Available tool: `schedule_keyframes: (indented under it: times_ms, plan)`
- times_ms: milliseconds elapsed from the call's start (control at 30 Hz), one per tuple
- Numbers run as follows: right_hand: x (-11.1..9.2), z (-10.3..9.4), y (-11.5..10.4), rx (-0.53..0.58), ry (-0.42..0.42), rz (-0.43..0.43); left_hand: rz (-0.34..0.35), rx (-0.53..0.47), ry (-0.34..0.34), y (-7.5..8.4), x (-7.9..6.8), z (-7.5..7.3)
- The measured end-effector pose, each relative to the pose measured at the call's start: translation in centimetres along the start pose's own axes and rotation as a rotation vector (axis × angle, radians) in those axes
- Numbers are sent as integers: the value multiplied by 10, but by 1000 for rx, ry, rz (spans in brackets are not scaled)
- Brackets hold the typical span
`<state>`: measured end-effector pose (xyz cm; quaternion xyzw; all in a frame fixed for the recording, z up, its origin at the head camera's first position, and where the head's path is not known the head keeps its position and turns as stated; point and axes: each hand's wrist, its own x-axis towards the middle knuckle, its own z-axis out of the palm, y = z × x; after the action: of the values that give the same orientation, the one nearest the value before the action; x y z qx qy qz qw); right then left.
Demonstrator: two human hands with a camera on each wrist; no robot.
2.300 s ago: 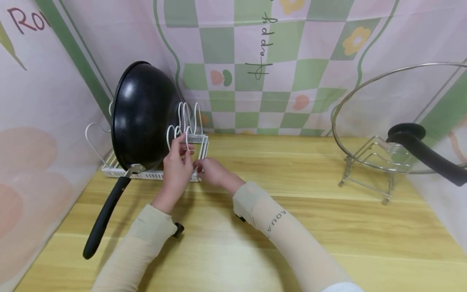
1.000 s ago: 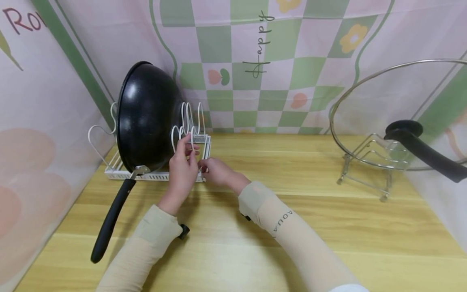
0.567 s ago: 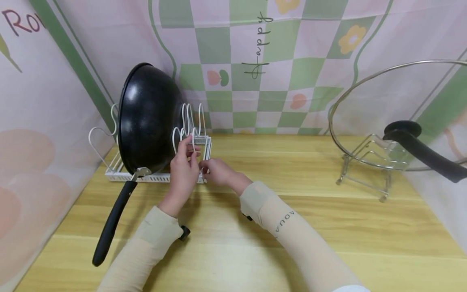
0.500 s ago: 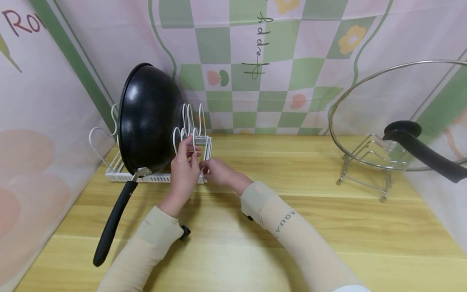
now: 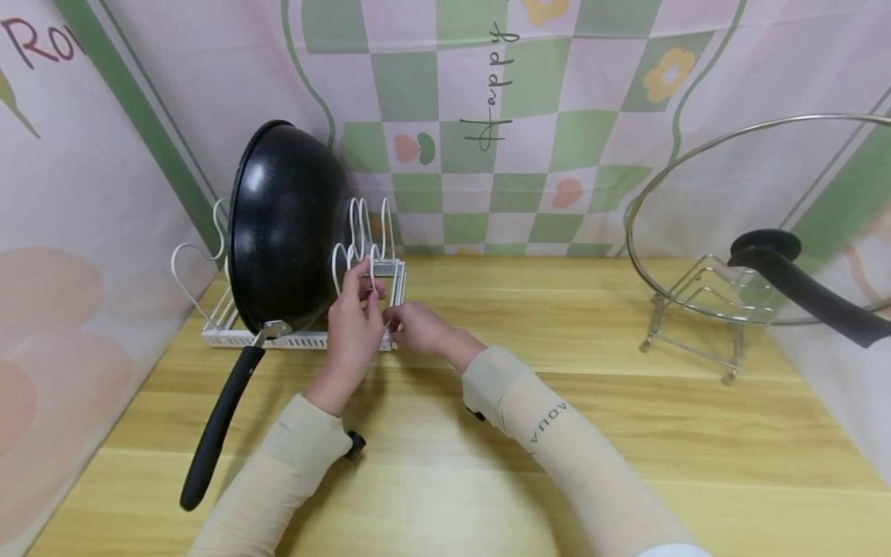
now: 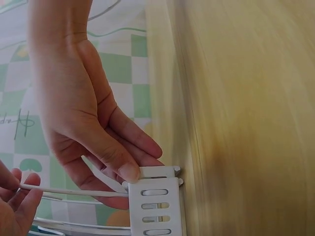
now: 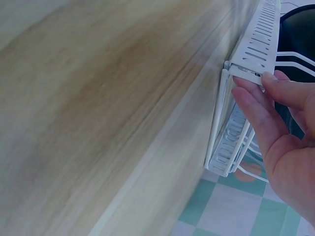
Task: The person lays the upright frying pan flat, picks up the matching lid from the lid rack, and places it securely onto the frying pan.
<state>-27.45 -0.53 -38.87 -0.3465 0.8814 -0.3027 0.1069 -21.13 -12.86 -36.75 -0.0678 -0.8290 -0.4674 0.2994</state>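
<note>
A white metal pot rack (image 5: 299,340) with upright wire dividers lies on the table at the back left. In it, a black wok (image 5: 288,224) stands on edge, its long black handle pointing toward me. My left hand (image 5: 353,317) pinches the rightmost front wire divider (image 5: 373,267) between thumb and fingers. At the rack's front right corner my right hand (image 5: 418,329) grips the end. The left wrist view shows its thumb on top of the slotted end piece (image 6: 155,206) and fingers behind. Fingers curled under the corner also show in the right wrist view.
At the right, a large glass lid with a metal rim (image 5: 636,271) and a black handle (image 5: 828,290) leans over a small wire stand (image 5: 656,317). A checkered cloth backdrop (image 5: 473,147) rises behind the wooden table (image 5: 445,480).
The rack, the wok and both hands have shifted slightly right against the backdrop. Both hands keep their holds on the rack. The lid stays on its stand.
</note>
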Motion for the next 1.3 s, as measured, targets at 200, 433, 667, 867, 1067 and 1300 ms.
schedule_keyframes:
  times_ms: [200,433,667,867,1067,1300]
  plan:
    - [-3,-2,0,1,-4,-6,25,8,9,1,-1,0]
    - [-5,-3,0,4,-15,-4,64,17,2,1,-2,0]
    - [-6,-4,0,27,-20,-6,78,24,-1,4,-3,-2]
    - [-6,-3,1,20,-24,-15,54,16,-11,5,-3,-3]
    - [-7,-4,1,22,-29,-16,39,12,-26,6,-3,-3]
    - [-6,-4,0,16,-33,-12,29,39,-39,6,-3,-3]
